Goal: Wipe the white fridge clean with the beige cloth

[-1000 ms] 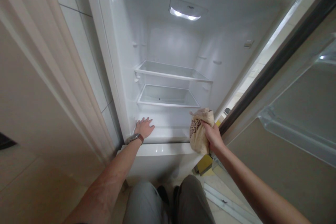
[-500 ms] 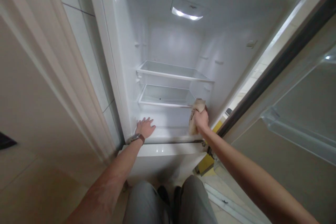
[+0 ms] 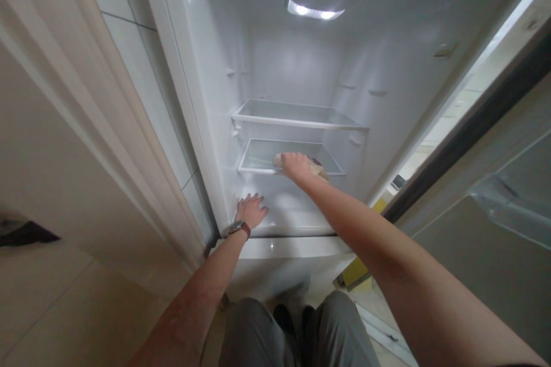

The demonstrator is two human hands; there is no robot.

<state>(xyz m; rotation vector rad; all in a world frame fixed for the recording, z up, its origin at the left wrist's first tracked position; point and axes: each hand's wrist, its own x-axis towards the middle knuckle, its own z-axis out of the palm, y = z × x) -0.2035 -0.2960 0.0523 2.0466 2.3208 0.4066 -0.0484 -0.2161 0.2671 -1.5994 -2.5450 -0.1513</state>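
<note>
My right hand (image 3: 297, 166) is closed around a beige cloth (image 3: 317, 168) at the front of the lower fridge shelf (image 3: 267, 152). Part of the cloth is hidden under my fingers, and a dark print shows on it. Fingers spread, my left hand (image 3: 253, 210) rests on the white floor of the fridge (image 3: 293, 218), close to the left wall. A watch (image 3: 239, 228) is on the left wrist. Above the lower shelf sits an upper shelf (image 3: 297, 112) with a white front rim.
A lit lamp (image 3: 316, 10) is at the top of the fridge interior. The fridge door (image 3: 495, 241) stands open on the right, with a clear door bin (image 3: 516, 212). Below the compartment is a white drawer front (image 3: 284, 269). Something yellow (image 3: 355, 273) lies low at the right.
My right hand has moved left with the cloth, from the right side of the compartment to the lower shelf's front. My left hand stays at the left. The view has shifted slightly.
</note>
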